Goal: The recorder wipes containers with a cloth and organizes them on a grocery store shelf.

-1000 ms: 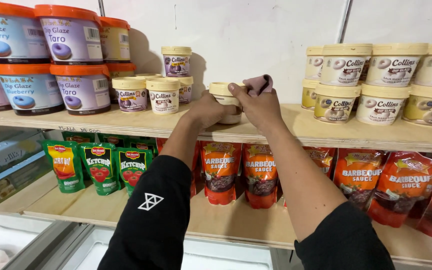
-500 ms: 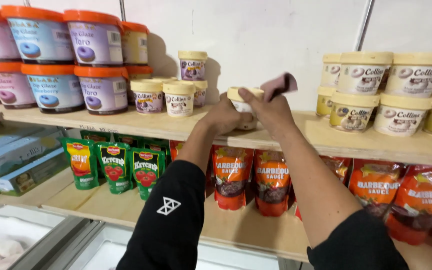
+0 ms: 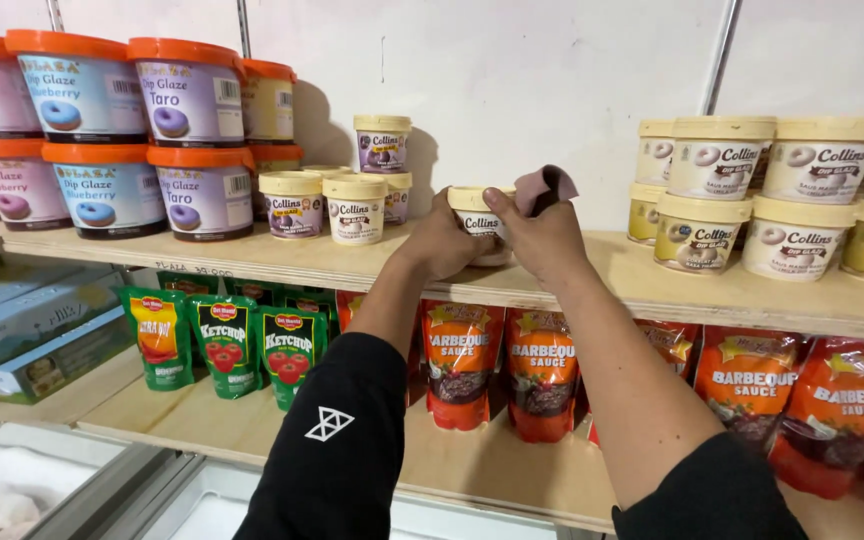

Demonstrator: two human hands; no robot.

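My left hand (image 3: 444, 240) grips the small cream tub (image 3: 480, 212); my right hand (image 3: 544, 238) clutches a cloth (image 3: 544, 187) just above, wiping unfinished.

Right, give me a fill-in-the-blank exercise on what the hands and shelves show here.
1. Both hands grip a small cream-lidded tub standing on the ____ wooden shelf.
2. The right hand also pinches a folded cloth of a dusty ____ colour.
3. The large tubs stacked at upper left have ____ lids.
4. The green stand-up pouches stand to the ____ of the red sauce pouches.

Missing words: upper; pink; orange; left
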